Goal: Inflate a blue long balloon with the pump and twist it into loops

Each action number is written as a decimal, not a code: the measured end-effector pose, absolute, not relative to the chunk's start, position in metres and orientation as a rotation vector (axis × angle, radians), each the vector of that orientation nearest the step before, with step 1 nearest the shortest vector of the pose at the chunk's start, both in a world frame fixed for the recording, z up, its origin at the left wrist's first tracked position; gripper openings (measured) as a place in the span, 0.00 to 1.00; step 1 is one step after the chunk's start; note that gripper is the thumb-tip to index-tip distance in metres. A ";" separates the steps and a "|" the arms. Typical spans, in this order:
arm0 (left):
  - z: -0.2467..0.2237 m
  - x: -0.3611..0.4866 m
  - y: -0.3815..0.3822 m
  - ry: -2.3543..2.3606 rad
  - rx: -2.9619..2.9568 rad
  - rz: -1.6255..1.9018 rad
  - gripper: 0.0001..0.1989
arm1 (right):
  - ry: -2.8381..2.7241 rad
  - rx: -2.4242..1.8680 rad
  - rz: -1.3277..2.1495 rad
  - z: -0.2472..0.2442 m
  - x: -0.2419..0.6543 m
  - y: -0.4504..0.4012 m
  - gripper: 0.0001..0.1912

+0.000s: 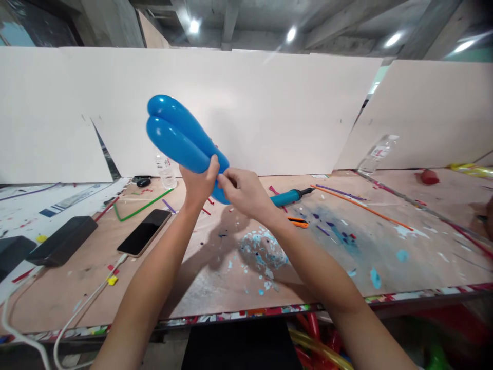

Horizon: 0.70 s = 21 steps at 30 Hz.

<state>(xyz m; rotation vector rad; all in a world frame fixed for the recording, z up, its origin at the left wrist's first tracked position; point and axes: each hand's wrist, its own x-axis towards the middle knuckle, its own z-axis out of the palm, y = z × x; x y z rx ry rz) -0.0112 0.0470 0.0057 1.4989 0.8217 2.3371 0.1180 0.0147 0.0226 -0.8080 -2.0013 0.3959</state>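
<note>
A blue balloon [181, 136], folded into long lobes side by side, tilts up to the left above the table. My left hand [200, 180] is wrapped round its lower part, thumb on top. Close beside it, my right hand [244, 190] pinches the balloon's lower end with thumb and forefinger. A further short piece of blue balloon shows below the fingers. The exact spot where the fingertips meet is partly hidden.
The table [215, 288] holds a phone [144, 234] and a black box [63, 240] at left, a teal pump [287, 198] and orange cutter [298, 222] right of centre. Bottles [166, 172] stand or lean by the white panels [269, 113]. Thin balloons and light blue scraps [265, 252] lie about.
</note>
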 end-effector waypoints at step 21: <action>0.021 -0.007 0.017 0.650 1.672 2.411 0.22 | -1.567 -0.312 1.544 -0.008 0.087 0.028 0.17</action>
